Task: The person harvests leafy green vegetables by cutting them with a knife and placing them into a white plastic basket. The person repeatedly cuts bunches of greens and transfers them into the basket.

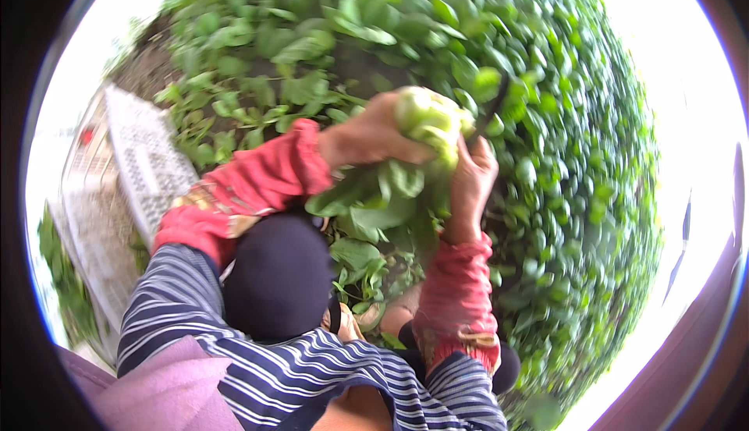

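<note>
A bunch of leafy greens (433,121), which looks like bok choy, is gripped in my left hand (371,132). Its pale stem ends point up and away from me, while the broad leaves hang below toward my body. My right hand (475,176) is at the right side of the bunch, its fingertips by the stems. A dark, narrow blade (496,103), apparently a knife, rises from the right hand's grip; its handle is hidden by the fingers. Motion blurs both hands and the stems.
Dense rows of growing greens (556,156) spread ahead and to the right. On the left stand a white perforated plastic crate (146,150) and another pale crate (96,226). Bare soil (149,59) shows at upper left. My dark-clad knee (278,279) is below my left forearm.
</note>
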A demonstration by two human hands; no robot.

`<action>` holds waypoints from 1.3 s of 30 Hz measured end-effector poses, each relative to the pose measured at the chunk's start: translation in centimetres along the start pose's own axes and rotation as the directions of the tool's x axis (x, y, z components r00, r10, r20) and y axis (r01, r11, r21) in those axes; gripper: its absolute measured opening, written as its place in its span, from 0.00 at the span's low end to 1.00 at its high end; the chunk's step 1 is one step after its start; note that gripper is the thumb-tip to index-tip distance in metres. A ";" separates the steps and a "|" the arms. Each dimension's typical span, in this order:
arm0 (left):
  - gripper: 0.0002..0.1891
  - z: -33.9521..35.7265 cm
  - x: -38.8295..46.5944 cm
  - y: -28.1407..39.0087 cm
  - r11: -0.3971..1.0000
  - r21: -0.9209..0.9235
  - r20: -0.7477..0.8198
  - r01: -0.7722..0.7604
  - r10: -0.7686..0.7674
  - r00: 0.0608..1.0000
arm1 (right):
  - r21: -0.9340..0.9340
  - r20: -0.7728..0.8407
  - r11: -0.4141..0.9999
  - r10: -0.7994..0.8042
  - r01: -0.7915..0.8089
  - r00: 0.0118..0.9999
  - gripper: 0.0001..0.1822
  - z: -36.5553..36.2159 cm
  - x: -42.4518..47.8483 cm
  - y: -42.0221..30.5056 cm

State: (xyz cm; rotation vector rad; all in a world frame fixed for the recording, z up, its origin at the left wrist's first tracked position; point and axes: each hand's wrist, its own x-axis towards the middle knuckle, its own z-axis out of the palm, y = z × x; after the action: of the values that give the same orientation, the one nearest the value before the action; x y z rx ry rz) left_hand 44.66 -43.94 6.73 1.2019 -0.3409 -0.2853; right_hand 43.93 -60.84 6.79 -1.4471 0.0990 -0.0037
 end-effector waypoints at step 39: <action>0.29 -32.4 -68.9 -10.8 0.490 -0.700 -0.658 0.520 -0.158 -0.736 | -0.545 -0.397 0.769 0.112 -0.333 0.911 0.11 -3.2 -3.6 5.1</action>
State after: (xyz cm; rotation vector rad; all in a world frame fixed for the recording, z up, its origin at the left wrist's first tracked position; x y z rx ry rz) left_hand -5.61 7.16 -21.16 1.2611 2.2606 0.0575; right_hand 39.80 -63.19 1.61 -2.0638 0.6164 -0.0294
